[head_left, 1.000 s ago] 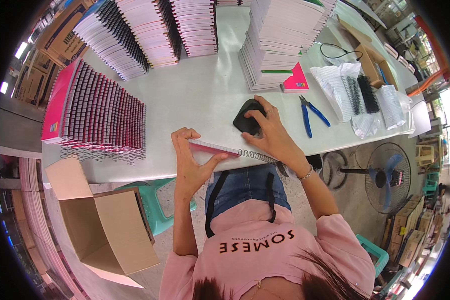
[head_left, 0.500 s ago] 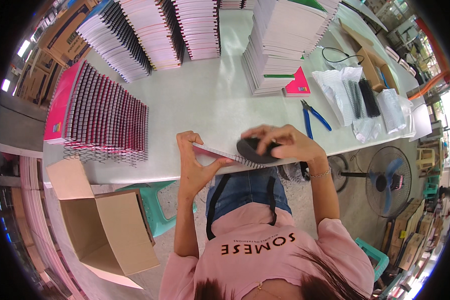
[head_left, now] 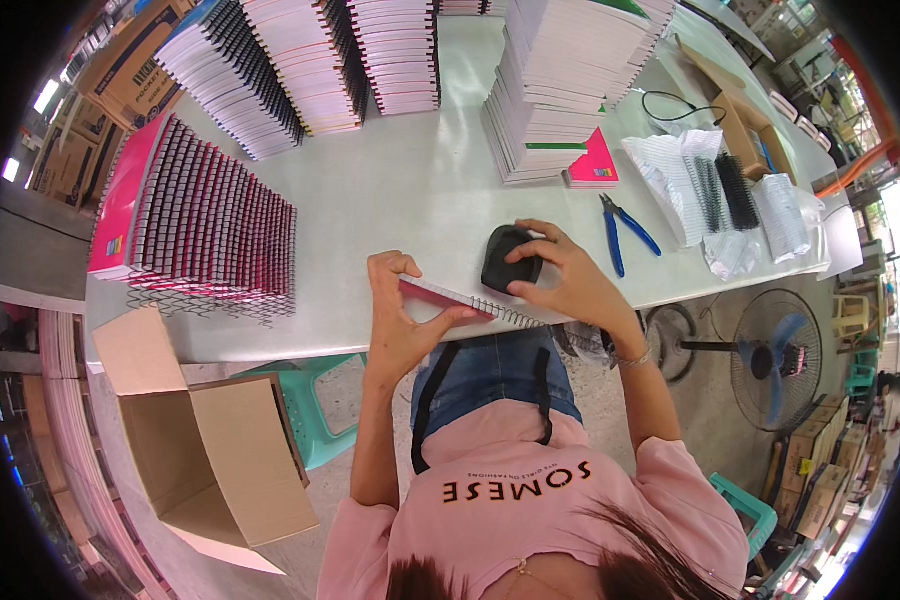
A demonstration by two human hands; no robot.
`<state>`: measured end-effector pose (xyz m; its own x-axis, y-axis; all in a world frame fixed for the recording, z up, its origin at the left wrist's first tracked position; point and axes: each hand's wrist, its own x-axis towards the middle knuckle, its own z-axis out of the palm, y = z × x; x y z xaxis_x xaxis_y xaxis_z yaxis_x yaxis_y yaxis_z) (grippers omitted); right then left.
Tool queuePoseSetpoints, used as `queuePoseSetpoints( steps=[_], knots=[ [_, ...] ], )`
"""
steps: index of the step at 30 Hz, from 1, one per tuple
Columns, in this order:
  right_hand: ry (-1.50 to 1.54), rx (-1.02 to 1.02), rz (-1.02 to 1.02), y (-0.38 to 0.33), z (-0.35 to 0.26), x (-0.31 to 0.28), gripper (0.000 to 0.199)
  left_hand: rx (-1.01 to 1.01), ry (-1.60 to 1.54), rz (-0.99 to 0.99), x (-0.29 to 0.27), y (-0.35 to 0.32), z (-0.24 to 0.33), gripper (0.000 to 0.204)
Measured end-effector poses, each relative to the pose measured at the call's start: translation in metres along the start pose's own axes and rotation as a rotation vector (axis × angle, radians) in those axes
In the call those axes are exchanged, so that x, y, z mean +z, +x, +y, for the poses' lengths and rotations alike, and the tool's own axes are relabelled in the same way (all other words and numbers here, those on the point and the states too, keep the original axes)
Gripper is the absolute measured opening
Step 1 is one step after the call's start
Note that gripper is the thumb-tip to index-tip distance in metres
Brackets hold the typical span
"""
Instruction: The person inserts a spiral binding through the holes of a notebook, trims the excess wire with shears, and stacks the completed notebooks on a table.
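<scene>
My left hand (head_left: pixel 395 315) grips a thin notebook (head_left: pixel 442 297) with a pink cover, held on edge near the table's front edge. A dark wire coil (head_left: pixel 518 317) runs along its spine and sticks out past its right end. My right hand (head_left: pixel 580 285) has its fingers around a black rounded block (head_left: pixel 500 262), just beyond the coil and apart from it. What the block is, I cannot tell. Blue-handled pliers (head_left: pixel 620 235) lie on the table to the right of that hand, jaws pointing away.
Pink spiral notebooks (head_left: pixel 205 220) are stacked at left, taller stacks (head_left: pixel 390 60) behind. Unbound booklets (head_left: pixel 560 90) stand at the back centre. Loose black coils (head_left: pixel 738 195) lie on wrapping (head_left: pixel 665 190) at right. An open carton (head_left: pixel 255 460) stands lower left; a fan (head_left: pixel 778 350) stands right.
My right hand has moved the black block away from the coil, farther onto the table. My left hand and the notebook have shifted slightly right and the coil's end now shows.
</scene>
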<state>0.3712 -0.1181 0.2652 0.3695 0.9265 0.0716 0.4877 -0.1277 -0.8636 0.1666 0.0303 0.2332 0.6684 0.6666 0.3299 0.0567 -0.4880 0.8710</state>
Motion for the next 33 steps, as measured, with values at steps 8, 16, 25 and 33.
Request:
queuePoseSetpoints(
  steps=[8, 16, 25, 33],
  knots=[
    [0.113, 0.105, -0.240, 0.006, -0.025, -0.028, 0.051, -0.088, -0.093, -0.048, 0.008, -0.003, -0.002, 0.075],
    [0.120, 0.201, -0.169, 0.001, -0.014, -0.022, 0.049, -0.097, -0.112, -0.054, 0.008, 0.002, 0.001, 0.074],
    [0.375, 0.012, -0.495, -0.005, -0.051, -0.026, 0.037, -0.154, -0.242, -0.118, 0.008, -0.003, -0.014, 0.091],
    [0.648, 0.110, -0.406, -0.004, -0.025, -0.017, 0.033, -0.110, -0.358, -0.095, 0.016, -0.001, -0.012, 0.096]
  ],
)
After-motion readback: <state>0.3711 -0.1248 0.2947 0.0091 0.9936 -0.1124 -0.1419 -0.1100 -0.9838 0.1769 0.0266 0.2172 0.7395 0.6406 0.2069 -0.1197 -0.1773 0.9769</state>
